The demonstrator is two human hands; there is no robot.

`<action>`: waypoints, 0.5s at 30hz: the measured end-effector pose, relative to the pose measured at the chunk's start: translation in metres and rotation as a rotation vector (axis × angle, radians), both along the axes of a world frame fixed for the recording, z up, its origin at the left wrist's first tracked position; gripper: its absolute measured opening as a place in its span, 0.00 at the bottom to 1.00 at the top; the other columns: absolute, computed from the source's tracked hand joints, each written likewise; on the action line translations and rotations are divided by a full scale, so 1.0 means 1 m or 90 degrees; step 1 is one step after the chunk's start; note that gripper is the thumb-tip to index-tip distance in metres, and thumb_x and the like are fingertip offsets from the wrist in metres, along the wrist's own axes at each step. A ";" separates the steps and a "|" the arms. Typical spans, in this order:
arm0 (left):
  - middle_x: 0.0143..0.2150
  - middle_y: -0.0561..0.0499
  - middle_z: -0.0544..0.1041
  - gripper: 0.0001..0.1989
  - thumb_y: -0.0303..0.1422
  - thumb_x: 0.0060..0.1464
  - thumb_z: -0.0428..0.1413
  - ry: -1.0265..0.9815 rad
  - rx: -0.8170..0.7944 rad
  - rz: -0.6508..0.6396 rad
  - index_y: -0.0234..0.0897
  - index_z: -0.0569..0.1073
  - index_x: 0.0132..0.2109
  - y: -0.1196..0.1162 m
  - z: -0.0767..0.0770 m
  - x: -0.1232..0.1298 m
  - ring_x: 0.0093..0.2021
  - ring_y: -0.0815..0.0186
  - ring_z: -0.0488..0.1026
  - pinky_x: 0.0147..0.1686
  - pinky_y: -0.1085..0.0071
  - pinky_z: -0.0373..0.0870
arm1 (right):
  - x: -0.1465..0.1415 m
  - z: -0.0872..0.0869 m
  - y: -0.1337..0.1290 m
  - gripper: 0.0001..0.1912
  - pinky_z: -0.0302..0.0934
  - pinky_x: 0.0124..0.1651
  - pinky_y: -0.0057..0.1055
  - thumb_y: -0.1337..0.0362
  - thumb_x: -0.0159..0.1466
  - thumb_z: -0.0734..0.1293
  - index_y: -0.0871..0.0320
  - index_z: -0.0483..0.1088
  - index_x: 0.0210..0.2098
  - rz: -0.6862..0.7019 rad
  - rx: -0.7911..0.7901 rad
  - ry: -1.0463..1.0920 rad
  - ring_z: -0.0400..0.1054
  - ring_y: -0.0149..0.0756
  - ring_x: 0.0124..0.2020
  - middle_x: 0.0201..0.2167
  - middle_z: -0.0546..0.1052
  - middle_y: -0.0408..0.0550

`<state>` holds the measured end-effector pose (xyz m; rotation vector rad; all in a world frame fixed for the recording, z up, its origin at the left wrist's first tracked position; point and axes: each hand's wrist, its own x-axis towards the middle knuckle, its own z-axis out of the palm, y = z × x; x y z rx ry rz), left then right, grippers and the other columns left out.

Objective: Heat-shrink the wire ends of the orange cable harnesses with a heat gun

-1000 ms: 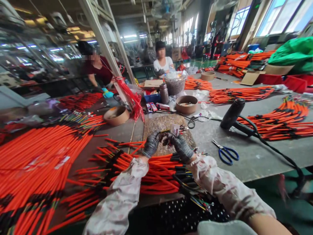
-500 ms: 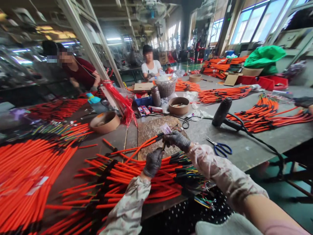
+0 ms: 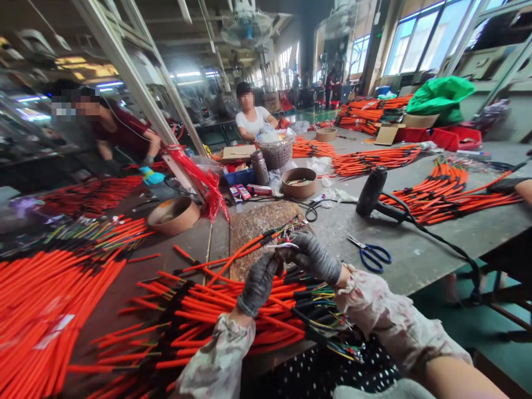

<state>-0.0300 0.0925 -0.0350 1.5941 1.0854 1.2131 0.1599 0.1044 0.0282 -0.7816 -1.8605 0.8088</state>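
Observation:
My left hand (image 3: 258, 281), in a grey glove, is closed with its fingertips pinched at a small white label (image 3: 283, 245). My right hand (image 3: 313, 257), also gloved, meets it from the right, its fingers closed on the same label. Just behind my hands an orange cable with a black sleeve (image 3: 253, 243) lies over a worn brown board (image 3: 266, 216), its thin wire ends pointing right. Beneath my hands spreads a pile of orange cables (image 3: 233, 316) with black sleeves and coloured wires.
Blue-handled scissors (image 3: 374, 257) and a black heat gun (image 3: 376, 194) lie at the right. Round cardboard rings (image 3: 173, 215), a basket (image 3: 276, 152) and more orange cables (image 3: 50, 288) surround the board. Two people work across the table; another gloved hand (image 3: 505, 185) is at the right edge.
My hands have come closer together, and the label has turned from facing up to nearly edge-on. The cable rests behind my hands on the board. The view has shifted slightly.

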 end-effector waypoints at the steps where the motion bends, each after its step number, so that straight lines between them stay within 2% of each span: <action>1: 0.26 0.50 0.78 0.29 0.61 0.60 0.57 -0.024 0.005 0.021 0.38 0.80 0.34 -0.003 0.005 0.003 0.27 0.65 0.73 0.29 0.70 0.72 | 0.001 -0.003 -0.006 0.22 0.67 0.35 0.32 0.50 0.74 0.65 0.54 0.79 0.30 0.013 0.003 0.029 0.71 0.36 0.28 0.27 0.79 0.45; 3: 0.26 0.51 0.77 0.29 0.61 0.58 0.59 -0.061 0.017 0.068 0.37 0.79 0.34 -0.010 0.010 0.008 0.27 0.67 0.72 0.29 0.72 0.71 | 0.000 -0.010 -0.017 0.21 0.69 0.36 0.33 0.50 0.74 0.64 0.54 0.80 0.32 0.015 -0.002 0.055 0.72 0.36 0.28 0.28 0.80 0.45; 5: 0.29 0.50 0.79 0.27 0.60 0.58 0.61 -0.075 0.028 0.107 0.37 0.80 0.35 -0.018 0.009 0.011 0.30 0.66 0.74 0.32 0.72 0.74 | -0.004 -0.019 -0.025 0.18 0.69 0.37 0.36 0.53 0.74 0.64 0.53 0.80 0.33 -0.031 0.010 0.058 0.72 0.38 0.28 0.28 0.80 0.46; 7: 0.31 0.50 0.80 0.27 0.60 0.56 0.63 -0.102 0.025 0.156 0.37 0.79 0.35 -0.028 0.001 0.012 0.32 0.65 0.75 0.36 0.69 0.76 | -0.008 -0.025 -0.031 0.11 0.70 0.41 0.40 0.56 0.71 0.67 0.52 0.80 0.36 -0.096 0.083 0.061 0.74 0.42 0.32 0.30 0.81 0.47; 9: 0.32 0.49 0.79 0.27 0.61 0.52 0.65 -0.168 0.003 0.221 0.39 0.79 0.34 -0.037 -0.010 0.016 0.35 0.62 0.77 0.40 0.66 0.78 | -0.012 -0.028 -0.034 0.06 0.69 0.44 0.43 0.60 0.67 0.70 0.50 0.80 0.41 -0.146 0.212 0.073 0.75 0.46 0.36 0.34 0.82 0.49; 12: 0.37 0.49 0.80 0.27 0.61 0.48 0.67 -0.299 -0.029 0.337 0.42 0.77 0.39 -0.043 -0.023 0.023 0.39 0.59 0.78 0.44 0.62 0.79 | -0.020 -0.026 -0.039 0.16 0.67 0.45 0.45 0.66 0.61 0.69 0.48 0.78 0.49 -0.134 0.359 0.012 0.76 0.46 0.37 0.36 0.82 0.48; 15: 0.36 0.50 0.77 0.27 0.60 0.51 0.66 -0.410 -0.058 0.392 0.42 0.73 0.41 -0.051 -0.017 0.021 0.36 0.62 0.78 0.41 0.62 0.79 | -0.026 -0.026 -0.049 0.18 0.65 0.47 0.46 0.67 0.61 0.68 0.47 0.77 0.50 -0.103 0.366 -0.047 0.76 0.45 0.37 0.35 0.82 0.46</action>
